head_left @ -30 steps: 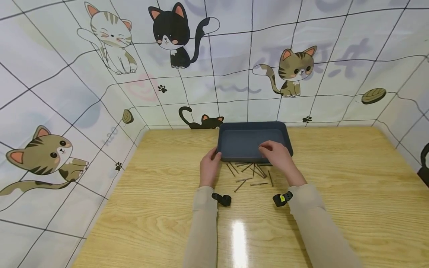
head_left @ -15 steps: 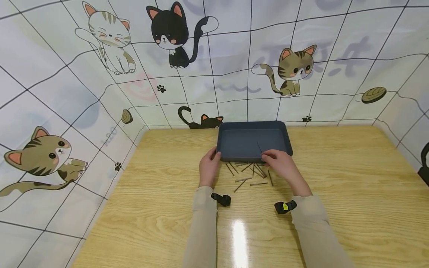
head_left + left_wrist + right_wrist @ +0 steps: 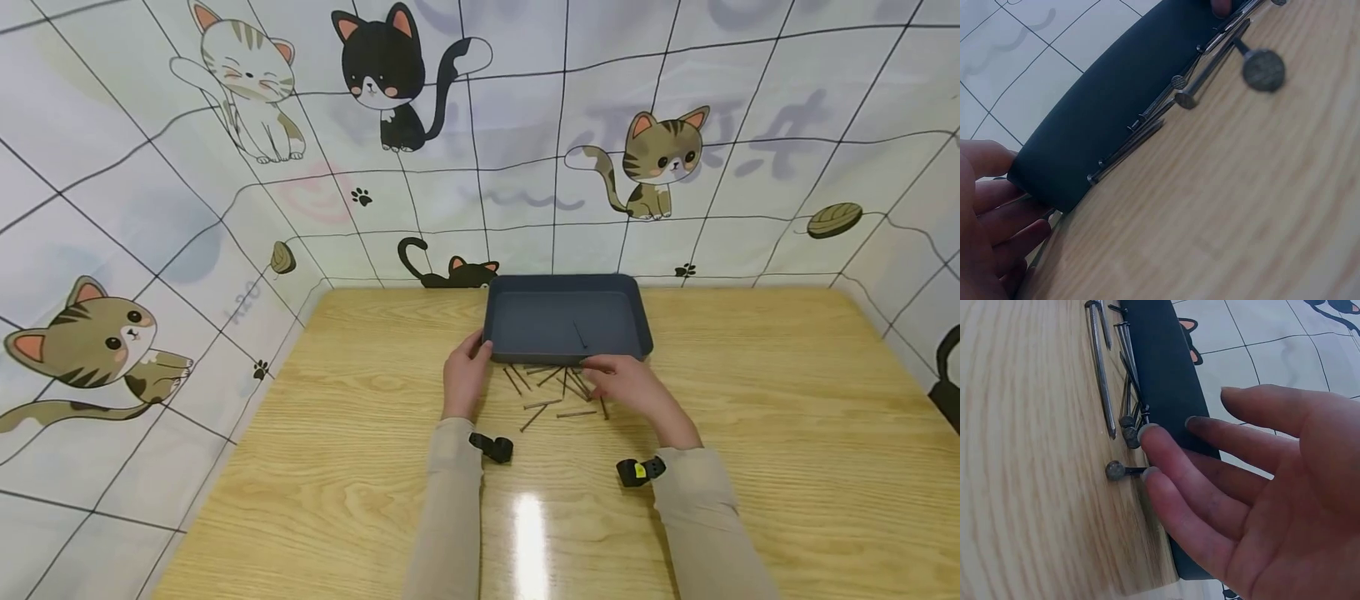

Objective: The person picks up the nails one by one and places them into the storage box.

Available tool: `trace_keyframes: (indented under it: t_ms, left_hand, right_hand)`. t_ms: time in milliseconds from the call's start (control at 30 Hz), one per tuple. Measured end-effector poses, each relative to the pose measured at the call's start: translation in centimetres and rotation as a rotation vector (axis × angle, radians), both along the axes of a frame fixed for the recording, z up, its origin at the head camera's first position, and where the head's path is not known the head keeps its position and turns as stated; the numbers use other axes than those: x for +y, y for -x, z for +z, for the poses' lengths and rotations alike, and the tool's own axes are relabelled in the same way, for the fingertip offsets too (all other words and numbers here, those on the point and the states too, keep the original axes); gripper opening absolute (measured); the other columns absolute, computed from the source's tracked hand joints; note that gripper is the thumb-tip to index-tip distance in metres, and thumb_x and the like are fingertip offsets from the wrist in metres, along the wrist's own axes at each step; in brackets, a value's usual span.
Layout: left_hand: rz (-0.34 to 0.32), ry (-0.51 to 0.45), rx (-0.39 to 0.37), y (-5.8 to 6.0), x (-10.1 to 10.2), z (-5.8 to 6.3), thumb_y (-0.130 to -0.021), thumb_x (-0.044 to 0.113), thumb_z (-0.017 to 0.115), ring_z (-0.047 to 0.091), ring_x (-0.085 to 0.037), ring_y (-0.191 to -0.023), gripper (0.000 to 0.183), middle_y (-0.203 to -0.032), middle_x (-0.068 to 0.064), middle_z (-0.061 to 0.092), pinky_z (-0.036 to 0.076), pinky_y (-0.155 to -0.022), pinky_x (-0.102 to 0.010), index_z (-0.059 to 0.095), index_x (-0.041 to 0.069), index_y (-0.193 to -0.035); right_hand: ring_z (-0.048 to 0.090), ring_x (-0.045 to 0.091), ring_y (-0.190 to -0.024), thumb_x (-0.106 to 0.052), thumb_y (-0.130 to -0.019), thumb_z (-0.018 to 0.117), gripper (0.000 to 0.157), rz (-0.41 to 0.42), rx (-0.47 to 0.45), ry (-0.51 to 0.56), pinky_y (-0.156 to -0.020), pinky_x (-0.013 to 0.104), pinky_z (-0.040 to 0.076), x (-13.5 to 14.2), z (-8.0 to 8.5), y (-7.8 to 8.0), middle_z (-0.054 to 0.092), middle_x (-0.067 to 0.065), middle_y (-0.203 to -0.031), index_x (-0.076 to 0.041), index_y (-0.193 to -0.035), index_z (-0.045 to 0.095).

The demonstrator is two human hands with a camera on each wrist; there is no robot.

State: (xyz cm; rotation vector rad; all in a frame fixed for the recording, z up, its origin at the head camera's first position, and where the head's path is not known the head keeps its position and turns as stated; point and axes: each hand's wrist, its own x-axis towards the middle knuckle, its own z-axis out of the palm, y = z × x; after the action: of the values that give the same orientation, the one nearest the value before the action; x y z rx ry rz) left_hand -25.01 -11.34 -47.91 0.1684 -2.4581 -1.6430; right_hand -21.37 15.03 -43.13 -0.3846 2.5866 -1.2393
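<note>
A dark blue rectangular tray (image 3: 564,360) stands at the back of the table. My left hand (image 3: 462,382) holds its front left corner, thumb at the rim and fingers along the side. Inside the tray lies a single thin nail (image 3: 580,335). Several more nails (image 3: 542,404) are scattered on the wood before the tray's front wall, some crossing each other. My right hand (image 3: 633,387) hovers at the right end of this scatter. In the right wrist view its fingers are spread, thumb apart, with two fingertips (image 3: 1159,481) right at a nail (image 3: 1124,470).
The wooden table (image 3: 360,467) runs back to a wall cover (image 3: 525,167) printed with cats and grid lines. It also closes off the left and right sides. A black object (image 3: 947,379) shows at the far right edge.
My right hand has let go of a nail, which now lies in the tray, and has drawn back toward the scattered nails. The left hand stays at the tray's corner.
</note>
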Motion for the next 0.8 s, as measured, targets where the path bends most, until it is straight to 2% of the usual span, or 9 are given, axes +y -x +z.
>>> trace_keyframes:
  t_ms: [300,467,567,800]
  left_hand:
    - [0.007,0.005,-0.009,0.02,-0.05,0.15,-0.089,0.037,0.051,0.045,-0.016,-0.116,0.038,-0.123,0.006,0.053,0.035,-0.095,-0.039,0.054,0.025,-0.125]
    - [0.002,0.003,-0.011,-0.13,-0.05,0.16,-0.089,0.037,0.051,0.046,-0.017,-0.116,0.039,-0.122,0.006,0.053,0.037,-0.094,-0.039,0.053,0.024,-0.125]
    - [-0.002,0.005,-0.005,-0.19,-0.05,0.17,-0.089,0.037,0.051,0.047,-0.017,-0.115,0.039,-0.122,0.005,0.054,0.037,-0.093,-0.04,0.054,0.023,-0.125]
    - [-0.007,0.008,-0.002,-0.09,0.01,0.02,-0.089,0.037,0.051,0.046,-0.016,-0.115,0.039,-0.122,0.006,0.053,0.037,-0.093,-0.039,0.053,0.024,-0.126]
  right_hand:
    - [0.062,0.021,-0.079,-0.023,-0.091,0.05,0.042,0.03,0.011,-0.07,-0.07,0.038,0.048,0.02,-0.4,0.25,0.058,0.017,-0.111,-0.001,-0.127,0.048]
    - [0.057,0.029,-0.096,-0.02,-0.09,0.053,0.04,0.04,0.044,-0.11,-0.077,0.043,0.045,-0.1,-0.36,0.11,0.054,0.019,-0.117,0.0,-0.124,0.05]
    - [0.054,0.031,-0.1,-0.016,-0.088,0.055,0.036,0.041,0.074,-0.144,-0.078,0.044,0.044,-0.18,-0.46,0.05,0.058,0.017,-0.111,0.0,-0.12,0.053]
    - [0.056,0.025,-0.088,-0.009,-0.084,0.058,0.029,0.05,0.092,-0.201,-0.073,0.041,0.044,-0.23,-0.95,0.24,0.061,0.009,-0.097,-0.004,-0.113,0.059]
